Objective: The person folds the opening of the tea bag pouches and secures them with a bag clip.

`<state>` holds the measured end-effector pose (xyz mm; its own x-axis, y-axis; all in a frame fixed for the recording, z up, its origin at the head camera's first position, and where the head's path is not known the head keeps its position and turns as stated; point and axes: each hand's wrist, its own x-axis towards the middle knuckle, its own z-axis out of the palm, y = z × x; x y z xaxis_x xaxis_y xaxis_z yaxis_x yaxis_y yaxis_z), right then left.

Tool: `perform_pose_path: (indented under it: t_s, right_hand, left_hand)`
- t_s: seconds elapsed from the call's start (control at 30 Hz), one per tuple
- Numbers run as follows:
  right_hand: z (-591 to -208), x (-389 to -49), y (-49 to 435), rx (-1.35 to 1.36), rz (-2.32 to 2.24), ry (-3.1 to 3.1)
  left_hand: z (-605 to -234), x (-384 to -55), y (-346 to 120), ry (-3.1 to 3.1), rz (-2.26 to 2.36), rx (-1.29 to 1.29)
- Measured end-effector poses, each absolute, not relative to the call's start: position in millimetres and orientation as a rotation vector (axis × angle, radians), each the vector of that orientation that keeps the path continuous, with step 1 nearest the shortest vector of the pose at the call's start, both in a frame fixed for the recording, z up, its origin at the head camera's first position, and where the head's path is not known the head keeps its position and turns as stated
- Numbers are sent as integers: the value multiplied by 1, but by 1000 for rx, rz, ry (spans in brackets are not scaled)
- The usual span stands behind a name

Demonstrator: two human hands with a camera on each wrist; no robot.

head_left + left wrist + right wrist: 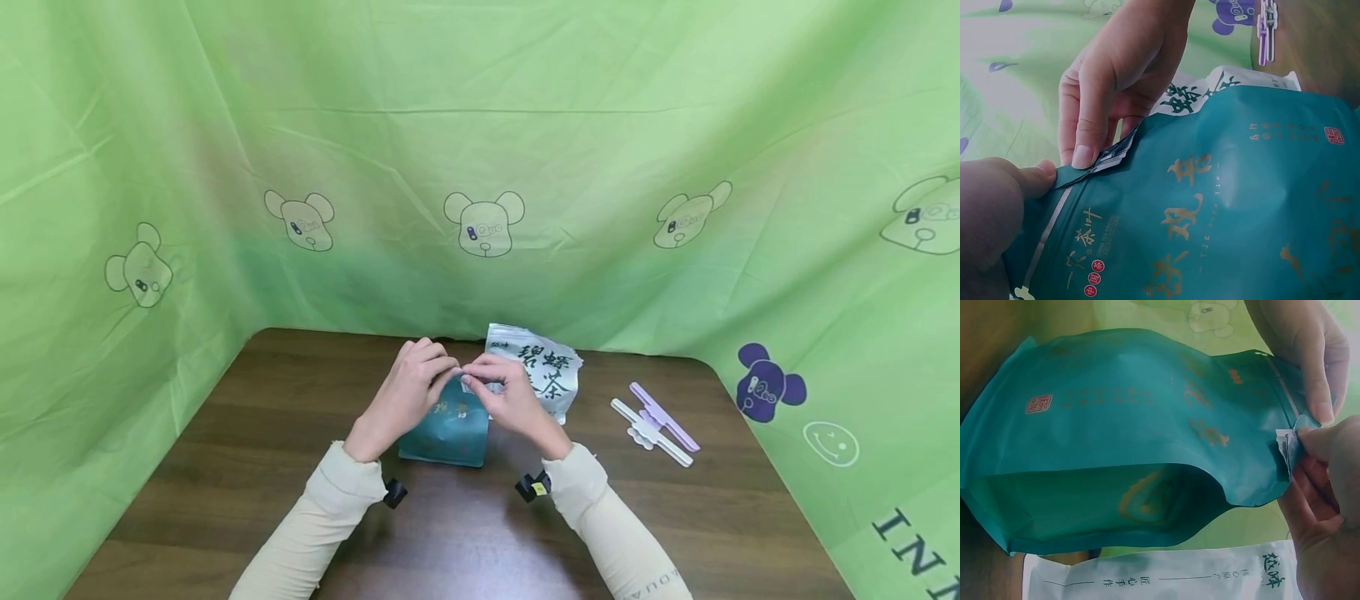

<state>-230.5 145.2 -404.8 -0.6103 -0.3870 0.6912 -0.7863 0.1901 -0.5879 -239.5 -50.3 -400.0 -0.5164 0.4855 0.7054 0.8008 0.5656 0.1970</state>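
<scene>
A teal tea bag (pixel 450 433) with gold characters stands on the table, its top edge at both hands. My left hand (pixel 408 387) pinches that top edge near the middle. Right beside it, thumb and fingers of my right hand (pixel 510 396) pinch a strip (pixel 1111 157) at the top edge, which is folded over and shows its silvery inside. A pale seam line (pixel 1047 232) crosses the bag just below the left fingers. In the right wrist view the side gusset (pixel 1085 512) of the bag faces the camera, and both thumbs meet at the strip.
Behind the right hand lies a white tea bag (pixel 562 358) with dark green characters. To the right, a white sealing clip (pixel 671 447) and a purple sealing clip (pixel 678 429) lie crossed on the brown wooden table (pixel 247 467). A green printed cloth (pixel 390 275) hangs around the table's back and sides.
</scene>
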Motion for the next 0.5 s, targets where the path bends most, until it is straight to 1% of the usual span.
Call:
perform_pose_path:
  t_s: [0.3, 0.5]
  right_hand:
    - [-409, -228, 149, 984, 1477, -2186]
    - [-409, -228, 152, 1003, 1495, -2210]
  left_hand:
    - [-402, -238, -51, -2195, -686, -1026]
    - [-400, -238, -51, -2183, -686, -1030]
